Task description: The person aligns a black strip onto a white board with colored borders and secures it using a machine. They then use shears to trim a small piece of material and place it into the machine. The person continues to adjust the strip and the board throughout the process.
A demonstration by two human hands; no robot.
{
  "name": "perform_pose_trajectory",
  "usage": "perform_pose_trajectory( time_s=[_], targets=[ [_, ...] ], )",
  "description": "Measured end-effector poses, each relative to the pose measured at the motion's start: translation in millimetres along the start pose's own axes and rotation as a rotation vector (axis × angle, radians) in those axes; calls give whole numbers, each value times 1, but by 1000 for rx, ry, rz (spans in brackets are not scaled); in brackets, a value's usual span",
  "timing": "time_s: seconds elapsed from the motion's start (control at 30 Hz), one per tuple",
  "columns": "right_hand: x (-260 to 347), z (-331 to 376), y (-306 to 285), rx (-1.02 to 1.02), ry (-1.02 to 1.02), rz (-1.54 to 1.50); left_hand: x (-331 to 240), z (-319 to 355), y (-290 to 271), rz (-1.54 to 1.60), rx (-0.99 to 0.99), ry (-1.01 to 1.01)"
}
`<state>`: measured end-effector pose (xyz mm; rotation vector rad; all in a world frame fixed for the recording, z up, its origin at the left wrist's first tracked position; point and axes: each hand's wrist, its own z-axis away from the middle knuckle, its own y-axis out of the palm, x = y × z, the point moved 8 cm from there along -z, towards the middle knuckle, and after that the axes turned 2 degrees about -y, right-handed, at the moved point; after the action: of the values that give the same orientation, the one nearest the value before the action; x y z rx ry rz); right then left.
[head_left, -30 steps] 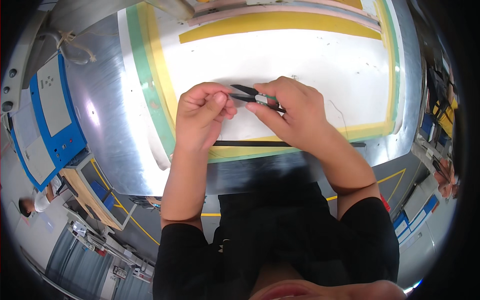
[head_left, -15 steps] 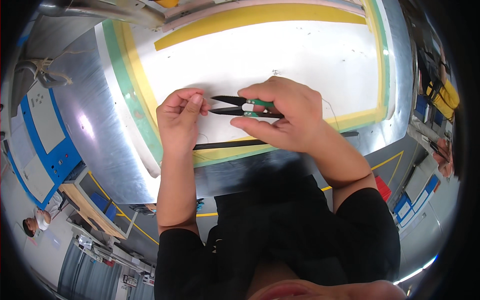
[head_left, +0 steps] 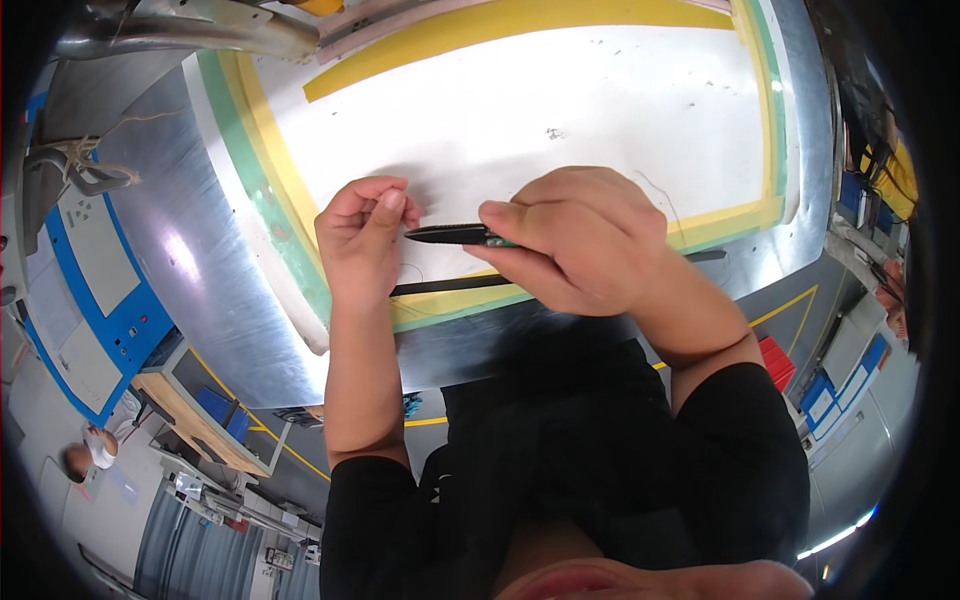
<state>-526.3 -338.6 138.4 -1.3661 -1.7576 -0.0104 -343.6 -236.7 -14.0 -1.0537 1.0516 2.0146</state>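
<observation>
My right hand (head_left: 590, 235) is wrapped round a pair of thread snips (head_left: 450, 234) with black blades and a bit of green at the handle. The blades are pressed together and point left, toward my left hand (head_left: 368, 225). That hand is closed in a pinch, its thumb against the fingers; what lies in the pinch is too small to make out. Between the blade tips and its fingertips is a small gap. Below both hands runs a narrow black strip (head_left: 450, 286) along the near edge of the white work surface, partly hidden by my right hand.
Yellow and green tape borders the white surface (head_left: 480, 110) on a metal table (head_left: 165, 230). Dark specks and a loose thread (head_left: 662, 192) lie on it. A metal tube (head_left: 190, 35) crosses the far left corner. Another person (head_left: 92, 453) is far off at lower left.
The snips' blades have gone from spread to pressed together as my right hand squeezed. That hand has moved slightly down and right. My left hand keeps its pinch almost in place.
</observation>
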Motion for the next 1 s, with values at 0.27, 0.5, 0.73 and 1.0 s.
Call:
perform_pose_trajectory(
  time_s=[0.27, 0.5, 0.73, 1.0],
  targets=[
    [-9, 1, -4, -83, 77, -80, 2, -1, -2, 14, -38, 4],
    [-17, 6, -2, -7, 150, -79, 1, -2, 1, -5, -21, -12],
    [-45, 28, 14, 166, 237, 8, 0, 0, -1, -99, -13, -7],
    [-66, 36, 29, 331, 345, 103, -1, 4, 0, -236, -67, -18]
  ],
)
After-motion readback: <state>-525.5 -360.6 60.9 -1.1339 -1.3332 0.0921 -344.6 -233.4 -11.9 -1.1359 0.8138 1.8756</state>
